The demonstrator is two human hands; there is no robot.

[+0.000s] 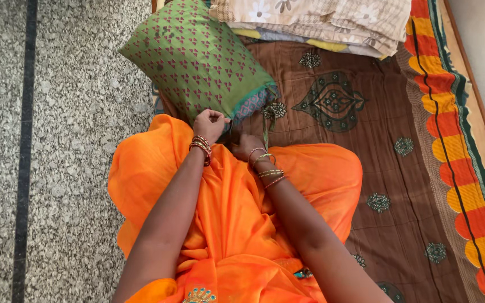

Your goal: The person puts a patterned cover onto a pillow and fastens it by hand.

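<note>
Head view, looking down at a bed edge. Nearest the camera: orange draped garment point(237, 224) covering the lap, both forearms extending forward over it.

Left hand point(210, 124): red and gold bangles at the wrist, fingers bunched together and pinched on the lower open end of the green pillow cover point(197, 59), at its near edge. Grip closed on the fabric.

Right hand point(246, 147): thin gold and red bangles at the wrist, hand sits just beside the left one, below the pillow's near corner. Fingers are turned under and mostly hidden; cannot tell whether they are clamped on cloth or loose. A thin green strip hangs down close to this hand.

Green pillow cover: red triangular print, blue patterned trim at the open end, lies tilted across the left edge of the bed, partly overhanging the speckled floor point(74, 168).

Beyond: brown bedspread point(377, 157) with dark floral motifs, orange-and-red scalloped border along the right edge. Far edge: stack of folded cloths point(321, 22), beige floral and checked.
</note>
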